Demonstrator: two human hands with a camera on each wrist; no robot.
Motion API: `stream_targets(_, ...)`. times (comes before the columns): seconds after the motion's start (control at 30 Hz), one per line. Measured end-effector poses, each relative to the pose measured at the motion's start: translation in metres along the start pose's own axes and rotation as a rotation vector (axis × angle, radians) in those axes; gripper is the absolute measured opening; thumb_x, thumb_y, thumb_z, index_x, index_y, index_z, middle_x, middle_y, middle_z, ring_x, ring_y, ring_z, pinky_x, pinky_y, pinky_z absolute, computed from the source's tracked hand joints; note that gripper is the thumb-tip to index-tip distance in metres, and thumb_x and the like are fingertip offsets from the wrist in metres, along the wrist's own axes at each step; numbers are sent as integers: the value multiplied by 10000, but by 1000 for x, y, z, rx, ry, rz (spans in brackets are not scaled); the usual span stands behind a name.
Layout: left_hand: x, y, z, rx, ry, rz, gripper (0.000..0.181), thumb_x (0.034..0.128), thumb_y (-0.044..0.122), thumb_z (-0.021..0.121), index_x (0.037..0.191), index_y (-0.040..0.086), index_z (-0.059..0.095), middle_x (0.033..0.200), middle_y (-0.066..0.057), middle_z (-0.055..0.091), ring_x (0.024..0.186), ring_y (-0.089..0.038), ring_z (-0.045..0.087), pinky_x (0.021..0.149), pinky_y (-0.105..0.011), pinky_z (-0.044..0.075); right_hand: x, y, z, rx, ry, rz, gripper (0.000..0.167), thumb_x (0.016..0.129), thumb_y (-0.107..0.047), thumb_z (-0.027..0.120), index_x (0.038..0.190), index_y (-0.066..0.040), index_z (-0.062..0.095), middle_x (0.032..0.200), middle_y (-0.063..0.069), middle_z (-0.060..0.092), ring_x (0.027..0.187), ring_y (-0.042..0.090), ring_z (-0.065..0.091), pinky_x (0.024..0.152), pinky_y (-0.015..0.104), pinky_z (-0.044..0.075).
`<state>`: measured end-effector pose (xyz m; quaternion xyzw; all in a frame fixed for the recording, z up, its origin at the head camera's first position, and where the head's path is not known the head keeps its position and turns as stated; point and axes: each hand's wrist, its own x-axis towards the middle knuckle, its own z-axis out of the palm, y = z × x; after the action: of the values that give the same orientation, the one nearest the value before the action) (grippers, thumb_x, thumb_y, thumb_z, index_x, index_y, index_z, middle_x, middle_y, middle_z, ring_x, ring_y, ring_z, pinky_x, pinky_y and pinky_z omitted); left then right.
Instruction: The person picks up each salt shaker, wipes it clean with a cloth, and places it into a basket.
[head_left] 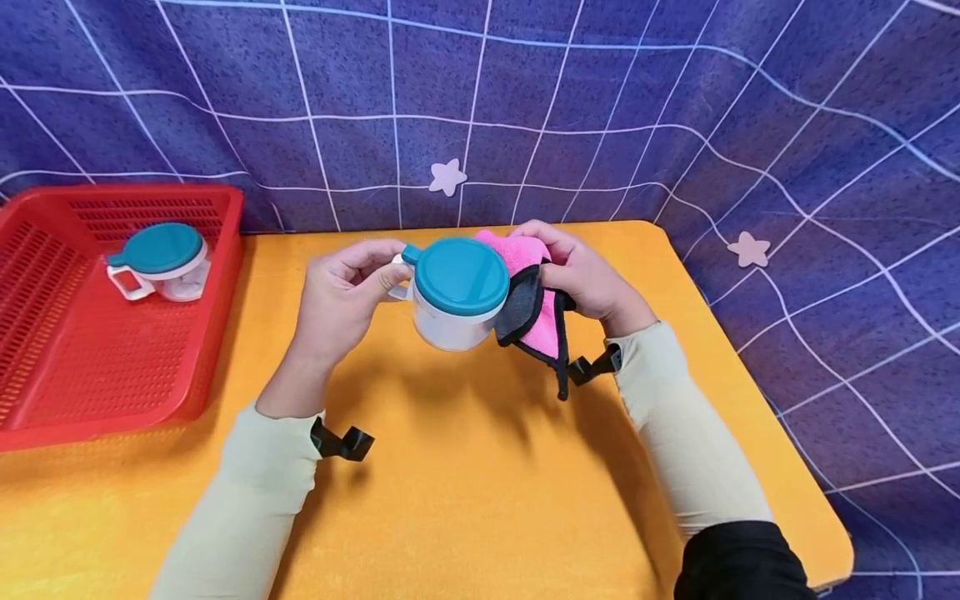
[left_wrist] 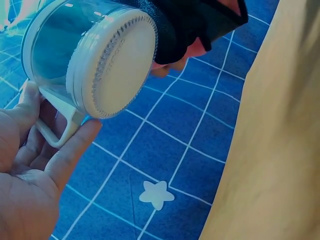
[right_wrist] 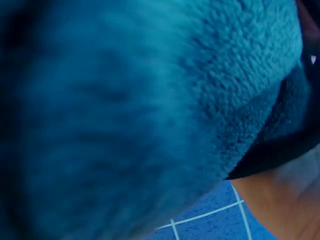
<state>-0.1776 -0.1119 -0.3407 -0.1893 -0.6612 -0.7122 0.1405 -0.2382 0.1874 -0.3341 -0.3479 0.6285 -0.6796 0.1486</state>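
A clear seasoning jar [head_left: 454, 325] with a teal lid and a white handle is held up over the table in the head view. My left hand [head_left: 341, 296] pinches its handle between thumb and fingers. In the left wrist view the jar's white ribbed base [left_wrist: 122, 65] faces the camera, tilted. My right hand [head_left: 581, 271] grips a bunched pink and grey cloth [head_left: 543, 321] with black edging, which touches or nearly touches the jar's right side. Grey fleecy cloth fills most of the right wrist view and hides the fingers there.
At the left a red plastic basket [head_left: 97, 375] holds a second teal-lidded jar [head_left: 168, 258]. The yellow table [head_left: 450, 500] lies beneath my hands. A blue curtain [head_left: 360, 108] with white grid lines and star shapes hangs behind and to the right.
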Motion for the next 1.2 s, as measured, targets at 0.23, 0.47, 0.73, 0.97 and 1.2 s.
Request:
stream_targets(0.23, -5, -5, 7, -3, -11, 39, 228, 889, -80, 744, 1113, -116, 720, 944, -1, 762, 785, -127, 709, 708, -306, 632, 22, -1, -20, -13, -157, 77, 372, 831, 31, 581, 1125, -166, 696, 976, 29, 666, 899, 197, 579, 764, 271, 538)
stream_targets(0.47, -15, -14, 14, 32, 19, 139, 261, 849, -73, 754, 1093, -151, 703, 972, 25, 760, 864, -110, 722, 778, -262, 619, 43, -8, -32, -84, -338, 124, 335, 855, 32, 597, 1143, -109, 698, 1010, 93, 657, 924, 241, 571, 757, 282, 546)
stream_targets(0.73, -19, -20, 19, 88, 28, 181, 255, 810, -100, 766, 1064, -93, 744, 961, -19, 742, 884, -151, 710, 774, -251, 616, 60, -16, -36, -131, -476, 174, 276, 883, 36, 631, 1140, -48, 687, 1016, 106, 654, 922, 245, 561, 762, 293, 519)
stream_targets(0.97, -19, -19, 23, 108, -6, 193, 208, 834, -69, 765, 1041, -47, 767, 955, -32, 737, 886, -175, 687, 798, -258, 612, 69, -23, -34, -154, -567, 257, 272, 884, 36, 611, 1139, -30, 678, 1013, 129, 641, 901, 244, 568, 737, 288, 529)
stream_targets(1.2, -21, -20, 26, 97, -32, 183, 201, 838, -73, 766, 1034, -32, 776, 945, -53, 735, 890, -199, 674, 788, -265, 617, 77, -28, -28, -181, -611, 331, 293, 860, 46, 575, 1129, -8, 677, 977, 134, 626, 855, 235, 563, 688, 276, 524)
